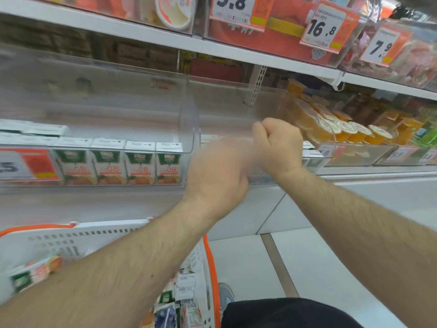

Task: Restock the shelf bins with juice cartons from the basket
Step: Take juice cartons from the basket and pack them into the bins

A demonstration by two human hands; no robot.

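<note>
Juice cartons [107, 162], green, white and orange, stand in a row in the left clear shelf bin [142, 110]. My right hand [277, 143] is curled into a fist at the top edge of the middle bin's clear cover [227, 107] and appears to grip it. Just below and left of it, my left hand [216, 176] is motion-blurred at the front of that bin, its fingers hidden in the blur. More white carton tops [309, 150] show inside the middle bin. The white basket [94, 235] with orange handles sits at lower left, holding several cartons [35, 272].
Orange jelly cups [343, 129] fill the bin to the right. Price tags [325, 27] hang from the shelf above. A white base panel [354, 204] runs under the bins, and pale floor tiles lie at lower right. A dark garment [283, 313] is at the bottom edge.
</note>
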